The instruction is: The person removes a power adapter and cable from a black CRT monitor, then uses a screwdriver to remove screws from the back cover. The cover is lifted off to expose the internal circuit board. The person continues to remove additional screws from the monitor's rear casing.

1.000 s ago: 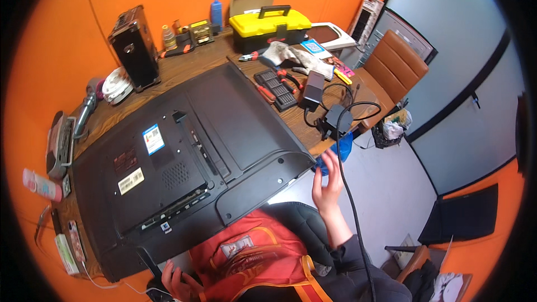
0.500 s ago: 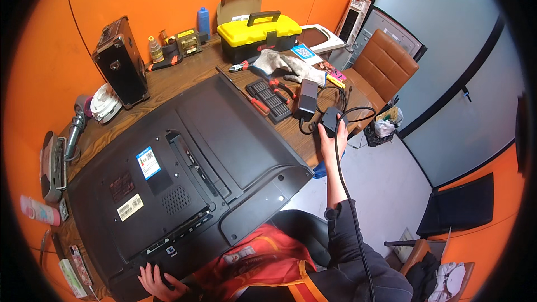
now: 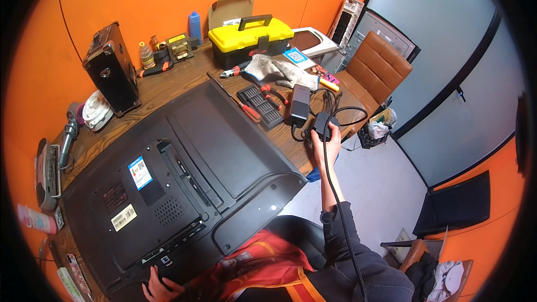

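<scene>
A large black flat-screen monitor or TV (image 3: 246,156) lies face down on the wooden table, its vents, ports and labels upward. My left hand (image 3: 161,289) touches its near edge, fingers spread, holding nothing; the frame's lower part cuts off some of it. Beyond the table's right edge, my right hand (image 3: 330,141) grips a small black power adapter block (image 3: 321,124). A black cable (image 3: 342,212) runs down from there along my forearm, and more cable loops behind the block. Just left of it on the table is a longer black power brick (image 3: 299,104).
Close behind the panel are a bit set (image 3: 260,106), a red screwdriver (image 3: 249,113), red-handled pliers (image 3: 275,95) and work gloves (image 3: 279,71). Farther back stands a yellow-lidded toolbox (image 3: 251,36). A black speaker box (image 3: 113,75) stands back left; a brown chair (image 3: 377,67) is at right.
The view has shifted slightly, so most things sit a little farther left and lower. My right hand still grips the adapter block, and my left hand remains at the panel's near edge.
</scene>
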A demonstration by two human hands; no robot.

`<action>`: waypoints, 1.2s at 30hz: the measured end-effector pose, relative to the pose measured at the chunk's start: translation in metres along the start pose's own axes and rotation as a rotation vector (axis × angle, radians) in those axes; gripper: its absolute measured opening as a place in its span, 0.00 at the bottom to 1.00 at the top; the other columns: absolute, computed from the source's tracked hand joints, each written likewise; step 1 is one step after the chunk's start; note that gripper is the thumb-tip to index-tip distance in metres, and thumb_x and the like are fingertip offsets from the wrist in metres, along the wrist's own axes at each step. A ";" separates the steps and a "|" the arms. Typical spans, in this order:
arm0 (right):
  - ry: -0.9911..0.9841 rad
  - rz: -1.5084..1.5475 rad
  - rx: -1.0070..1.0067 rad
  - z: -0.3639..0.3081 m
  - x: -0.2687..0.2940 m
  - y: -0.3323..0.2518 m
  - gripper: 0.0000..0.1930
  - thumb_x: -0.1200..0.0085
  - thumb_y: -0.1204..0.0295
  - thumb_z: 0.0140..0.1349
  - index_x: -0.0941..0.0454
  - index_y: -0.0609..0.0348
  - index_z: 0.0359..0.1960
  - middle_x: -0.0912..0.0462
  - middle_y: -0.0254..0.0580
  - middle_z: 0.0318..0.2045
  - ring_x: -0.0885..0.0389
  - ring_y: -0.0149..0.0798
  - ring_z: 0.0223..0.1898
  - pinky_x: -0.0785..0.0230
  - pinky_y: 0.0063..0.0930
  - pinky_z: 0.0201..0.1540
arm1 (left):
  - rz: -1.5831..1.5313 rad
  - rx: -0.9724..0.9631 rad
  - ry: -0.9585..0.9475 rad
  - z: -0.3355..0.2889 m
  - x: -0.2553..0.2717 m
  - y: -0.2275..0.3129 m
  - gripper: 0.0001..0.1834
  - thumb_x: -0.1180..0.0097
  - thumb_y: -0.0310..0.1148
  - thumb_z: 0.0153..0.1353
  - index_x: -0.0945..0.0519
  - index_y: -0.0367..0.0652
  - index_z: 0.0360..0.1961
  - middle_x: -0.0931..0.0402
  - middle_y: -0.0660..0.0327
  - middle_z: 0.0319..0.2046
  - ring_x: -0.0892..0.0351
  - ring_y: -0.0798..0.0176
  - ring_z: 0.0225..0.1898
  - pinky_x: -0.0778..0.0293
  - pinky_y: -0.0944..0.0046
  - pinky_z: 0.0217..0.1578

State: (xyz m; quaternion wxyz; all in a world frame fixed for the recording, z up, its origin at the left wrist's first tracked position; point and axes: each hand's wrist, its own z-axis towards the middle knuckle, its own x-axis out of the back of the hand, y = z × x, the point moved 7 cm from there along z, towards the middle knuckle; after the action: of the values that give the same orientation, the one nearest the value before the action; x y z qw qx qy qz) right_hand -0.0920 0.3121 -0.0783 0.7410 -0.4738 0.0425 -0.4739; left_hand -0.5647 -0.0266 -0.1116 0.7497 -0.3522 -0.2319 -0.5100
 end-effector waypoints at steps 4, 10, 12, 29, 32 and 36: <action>-0.057 -0.017 -0.024 -0.009 0.006 -0.001 0.25 0.38 0.68 0.42 0.29 0.60 0.45 0.25 0.49 0.42 0.27 0.46 0.46 0.37 0.34 0.51 | -0.139 0.132 0.042 0.021 0.017 0.007 0.16 0.59 0.34 0.59 0.26 0.38 0.44 0.25 0.56 0.42 0.29 0.54 0.43 0.38 0.53 0.44; -0.123 -0.061 -0.019 0.007 -0.004 0.007 0.27 0.38 0.66 0.43 0.30 0.57 0.47 0.25 0.51 0.42 0.26 0.48 0.46 0.36 0.33 0.49 | -0.252 0.276 0.119 0.049 0.042 0.021 0.14 0.56 0.33 0.57 0.22 0.41 0.39 0.21 0.61 0.34 0.24 0.59 0.32 0.32 0.60 0.34; -0.109 -0.069 0.014 0.020 -0.009 0.011 0.28 0.38 0.65 0.43 0.31 0.57 0.48 0.25 0.52 0.43 0.25 0.48 0.44 0.34 0.34 0.48 | -0.293 0.288 0.177 0.056 0.051 0.023 0.13 0.55 0.33 0.56 0.20 0.41 0.37 0.20 0.62 0.31 0.22 0.60 0.28 0.31 0.63 0.30; -0.188 0.035 -0.012 -0.005 0.007 0.026 0.34 0.42 0.70 0.51 0.43 0.61 0.59 0.35 0.55 0.53 0.33 0.48 0.54 0.38 0.37 0.54 | -0.035 -0.233 0.574 0.087 0.063 0.036 0.13 0.56 0.31 0.55 0.21 0.42 0.38 0.19 0.64 0.31 0.22 0.61 0.27 0.32 0.63 0.29; -0.192 0.217 -0.055 -0.015 0.011 0.030 0.31 0.45 0.74 0.54 0.44 0.61 0.59 0.36 0.53 0.54 0.31 0.43 0.53 0.35 0.33 0.51 | -0.076 0.357 -0.003 0.082 0.057 0.030 0.13 0.56 0.31 0.56 0.20 0.43 0.37 0.19 0.65 0.31 0.22 0.62 0.27 0.33 0.63 0.28; -0.019 0.192 0.026 -0.023 0.029 0.036 0.17 0.54 0.79 0.58 0.34 0.64 0.50 0.26 0.47 0.43 0.26 0.39 0.46 0.33 0.28 0.48 | -0.070 0.373 0.025 0.070 0.056 0.033 0.13 0.57 0.32 0.56 0.21 0.43 0.38 0.20 0.66 0.31 0.23 0.62 0.27 0.33 0.63 0.29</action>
State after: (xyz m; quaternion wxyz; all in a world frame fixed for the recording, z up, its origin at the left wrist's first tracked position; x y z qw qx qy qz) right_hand -0.0647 0.2790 -0.1066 0.7896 -0.4623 0.0746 -0.3965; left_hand -0.5126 0.0011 -0.0365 0.7866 -0.1925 -0.3254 -0.4882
